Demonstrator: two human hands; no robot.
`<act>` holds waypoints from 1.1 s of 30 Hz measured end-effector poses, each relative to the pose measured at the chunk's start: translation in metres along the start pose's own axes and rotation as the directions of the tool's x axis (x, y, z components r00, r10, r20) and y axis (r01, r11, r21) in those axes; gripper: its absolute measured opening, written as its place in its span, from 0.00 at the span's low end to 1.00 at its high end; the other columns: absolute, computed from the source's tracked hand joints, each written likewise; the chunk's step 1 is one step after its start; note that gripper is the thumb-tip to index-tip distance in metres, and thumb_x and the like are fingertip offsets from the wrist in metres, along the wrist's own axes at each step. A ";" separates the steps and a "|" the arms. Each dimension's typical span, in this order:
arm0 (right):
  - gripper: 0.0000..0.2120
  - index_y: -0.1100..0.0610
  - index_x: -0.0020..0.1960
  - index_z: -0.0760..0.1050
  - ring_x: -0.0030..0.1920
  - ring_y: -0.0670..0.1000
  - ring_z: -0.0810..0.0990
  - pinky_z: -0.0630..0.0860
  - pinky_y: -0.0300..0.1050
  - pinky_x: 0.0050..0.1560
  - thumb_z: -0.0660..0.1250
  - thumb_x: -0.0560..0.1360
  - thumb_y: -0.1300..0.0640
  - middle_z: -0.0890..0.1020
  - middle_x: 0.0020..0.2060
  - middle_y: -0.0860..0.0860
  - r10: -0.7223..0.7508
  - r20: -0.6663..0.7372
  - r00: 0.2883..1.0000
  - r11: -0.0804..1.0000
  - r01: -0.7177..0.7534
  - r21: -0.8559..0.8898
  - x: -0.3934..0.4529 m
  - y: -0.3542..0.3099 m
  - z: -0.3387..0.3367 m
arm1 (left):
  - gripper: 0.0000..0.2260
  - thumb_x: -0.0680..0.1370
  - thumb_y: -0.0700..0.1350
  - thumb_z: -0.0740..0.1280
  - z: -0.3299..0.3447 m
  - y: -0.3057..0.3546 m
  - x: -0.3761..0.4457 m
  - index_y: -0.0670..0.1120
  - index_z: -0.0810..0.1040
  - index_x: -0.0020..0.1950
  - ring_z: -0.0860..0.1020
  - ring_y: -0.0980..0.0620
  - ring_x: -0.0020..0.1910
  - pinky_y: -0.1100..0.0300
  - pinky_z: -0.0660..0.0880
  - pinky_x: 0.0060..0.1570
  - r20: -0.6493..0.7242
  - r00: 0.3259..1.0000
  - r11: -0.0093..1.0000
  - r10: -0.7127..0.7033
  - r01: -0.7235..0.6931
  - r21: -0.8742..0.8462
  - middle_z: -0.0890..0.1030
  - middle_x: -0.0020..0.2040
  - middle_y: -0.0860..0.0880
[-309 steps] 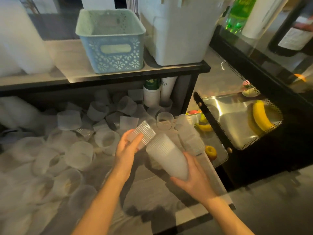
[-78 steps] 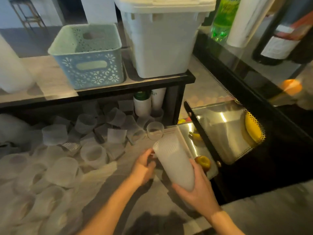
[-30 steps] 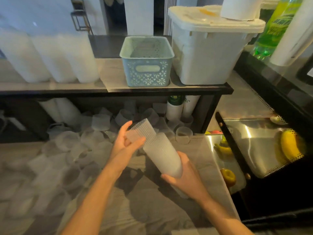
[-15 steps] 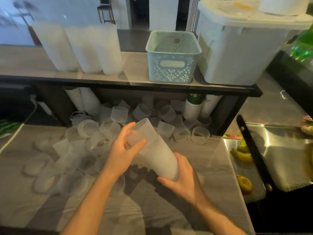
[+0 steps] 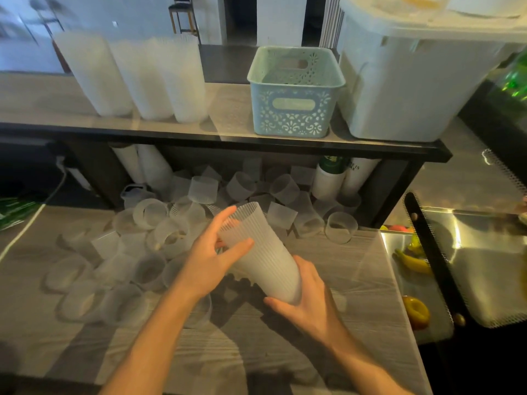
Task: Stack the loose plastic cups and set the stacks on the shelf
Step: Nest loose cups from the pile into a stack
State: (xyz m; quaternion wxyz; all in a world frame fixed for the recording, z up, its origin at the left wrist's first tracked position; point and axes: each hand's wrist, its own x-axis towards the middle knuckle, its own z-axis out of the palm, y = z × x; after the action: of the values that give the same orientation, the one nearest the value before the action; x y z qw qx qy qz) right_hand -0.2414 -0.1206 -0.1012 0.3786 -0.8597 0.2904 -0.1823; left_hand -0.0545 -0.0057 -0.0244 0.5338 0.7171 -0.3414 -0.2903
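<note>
Stack of ribbed plastic cups [image 5: 265, 260] held tilted above the tabletop [image 5: 336, 352], right hand [image 5: 310, 303] cupping its lower end, left hand [image 5: 211, 258] pinching what looks like the top cup, loose cups [image 5: 148, 249] scattered behind, three tall stacks [image 5: 142, 78] standing on the shelf [image 5: 228, 121].

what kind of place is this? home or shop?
Likely a drinks or snack shop's back counter, not a home. Bulk plastic cups: tall stacks on the shelf, loose cups all over the counter. At right, a glass display case holding fruit, including bananas.
</note>
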 end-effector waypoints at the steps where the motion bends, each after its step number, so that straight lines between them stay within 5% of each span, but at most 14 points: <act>1: 0.35 0.25 0.58 0.51 0.55 0.42 0.72 0.74 0.45 0.53 0.71 0.61 0.31 0.68 0.54 0.38 0.003 0.000 1.000 1.000 -0.003 -0.003 0.001 0.000 0.000 | 0.32 0.68 0.59 0.73 0.001 -0.001 0.001 0.64 0.67 0.70 0.76 0.59 0.62 0.55 0.75 0.63 0.016 1.000 1.000 -0.003 0.003 0.012 0.76 0.65 0.57; 3: 0.35 0.24 0.58 0.51 0.55 0.41 0.71 0.74 0.44 0.53 0.72 0.62 0.32 0.67 0.54 0.34 0.006 -0.010 1.000 1.000 -0.006 0.001 0.003 -0.001 0.001 | 0.33 0.69 0.61 0.72 0.004 -0.001 0.002 0.62 0.66 0.73 0.75 0.62 0.62 0.61 0.74 0.62 0.056 0.998 1.000 -0.018 0.017 0.013 0.74 0.67 0.57; 6: 0.35 0.29 0.62 0.56 0.56 0.42 0.71 0.73 0.43 0.54 0.72 0.62 0.32 0.68 0.55 0.36 0.010 -0.021 1.000 1.000 -0.010 0.013 0.006 -0.002 0.001 | 0.26 0.76 0.58 0.64 0.012 -0.002 -0.002 0.60 0.64 0.74 0.67 0.82 0.56 0.81 0.66 0.50 0.091 0.995 0.999 -0.033 0.034 -0.006 0.67 0.65 0.67; 10: 0.40 0.40 0.68 0.58 0.56 0.42 0.71 0.73 0.41 0.53 0.73 0.63 0.32 0.68 0.56 0.39 0.029 0.007 1.000 1.000 -0.029 0.000 0.008 0.001 0.004 | 0.24 0.78 0.55 0.60 0.020 -0.010 -0.007 0.61 0.61 0.74 0.63 0.87 0.53 0.85 0.63 0.47 0.111 0.993 0.999 -0.039 0.036 0.025 0.63 0.63 0.73; 12: 0.39 0.37 0.67 0.58 0.55 0.41 0.71 0.73 0.41 0.52 0.72 0.62 0.31 0.67 0.55 0.37 0.033 0.016 0.999 0.999 -0.033 -0.004 0.008 0.002 0.005 | 0.24 0.77 0.59 0.60 0.014 -0.013 -0.006 0.63 0.61 0.73 0.65 0.84 0.56 0.83 0.65 0.49 0.115 0.992 0.999 -0.050 0.050 0.008 0.65 0.65 0.73; 15: 0.38 0.32 0.65 0.57 0.54 0.40 0.71 0.73 0.42 0.51 0.73 0.61 0.32 0.64 0.55 0.29 0.058 -0.004 0.998 0.998 -0.058 0.011 0.008 0.004 0.003 | 0.27 0.74 0.67 0.63 -0.006 -0.028 -0.004 0.60 0.67 0.72 0.73 0.67 0.61 0.68 0.70 0.58 -0.027 0.999 0.998 -0.045 0.044 -0.039 0.74 0.66 0.63; 20: 0.41 0.40 0.69 0.60 0.55 0.42 0.71 0.72 0.43 0.54 0.72 0.61 0.32 0.68 0.57 0.38 0.107 -0.012 0.994 0.994 -0.107 0.020 0.011 0.006 0.001 | 0.22 0.72 0.61 0.70 -0.038 -0.075 -0.014 0.53 0.75 0.62 0.78 0.61 0.48 0.53 0.76 0.55 -0.266 0.963 0.945 -0.041 0.124 0.303 0.80 0.51 0.57; 25: 0.42 0.41 0.69 0.60 0.55 0.43 0.72 0.73 0.45 0.54 0.71 0.60 0.31 0.69 0.57 0.40 0.112 0.020 0.994 0.994 -0.112 0.006 0.008 0.005 0.007 | 0.32 0.70 0.63 0.72 -0.036 -0.112 -0.045 0.50 0.71 0.69 0.72 0.52 0.62 0.57 0.70 0.59 -0.181 0.981 0.792 -0.071 0.166 0.588 0.72 0.64 0.54; 30: 0.38 0.36 0.64 0.58 0.55 0.46 0.73 0.74 0.47 0.53 0.70 0.60 0.30 0.69 0.55 0.40 0.102 0.066 0.993 0.995 -0.100 -0.031 0.004 0.006 0.014 | 0.43 0.64 0.75 0.61 -0.029 -0.128 -0.053 0.49 0.70 0.71 0.69 0.49 0.65 0.53 0.74 0.57 -0.173 0.985 0.566 0.001 0.143 0.812 0.70 0.67 0.53; 33: 0.38 0.36 0.64 0.58 0.55 0.45 0.73 0.74 0.48 0.52 0.70 0.60 0.29 0.70 0.56 0.41 0.102 0.081 0.992 0.994 -0.099 -0.043 0.003 0.006 0.016 | 0.39 0.63 0.70 0.72 -0.024 -0.134 -0.051 0.47 0.75 0.66 0.73 0.47 0.60 0.50 0.78 0.48 -0.138 0.989 0.437 0.053 0.101 0.894 0.74 0.63 0.50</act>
State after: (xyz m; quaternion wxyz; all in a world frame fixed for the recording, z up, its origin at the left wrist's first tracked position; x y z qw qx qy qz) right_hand -0.2331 -0.1171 -0.1161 0.3824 -0.8580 0.3207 -0.1216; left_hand -0.0422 0.0747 -0.1443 0.0912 0.9146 -0.3934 -0.0196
